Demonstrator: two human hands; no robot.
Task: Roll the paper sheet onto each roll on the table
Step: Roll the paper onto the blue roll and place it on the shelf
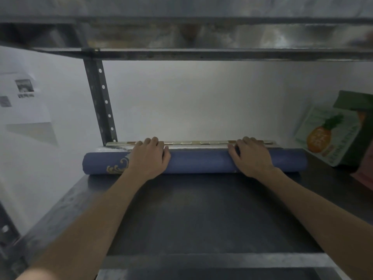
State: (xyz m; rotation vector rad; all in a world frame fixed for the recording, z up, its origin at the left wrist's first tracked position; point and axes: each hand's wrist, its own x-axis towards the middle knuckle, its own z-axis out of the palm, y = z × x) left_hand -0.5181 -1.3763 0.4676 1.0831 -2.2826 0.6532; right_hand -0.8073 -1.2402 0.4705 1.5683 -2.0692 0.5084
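Observation:
A blue paper roll [198, 161] with a gold scroll pattern near its left end lies across the far part of the dark table [201, 215]. My left hand [149, 156] rests on top of the roll left of centre, fingers draped over its far side. On the roll's right part lies my right hand [251, 157] in the same way. Behind the blue roll a second roll [197, 144] with a pale tile pattern lies against the wall. Both sets of fingertips reach toward it, and they hide whether they touch it.
A green box with a pineapple picture [333, 136] leans at the right end of the table. A perforated metal upright [101, 102] stands at the back left, with a shelf beam [201, 54] overhead. A white wall is close behind the rolls.

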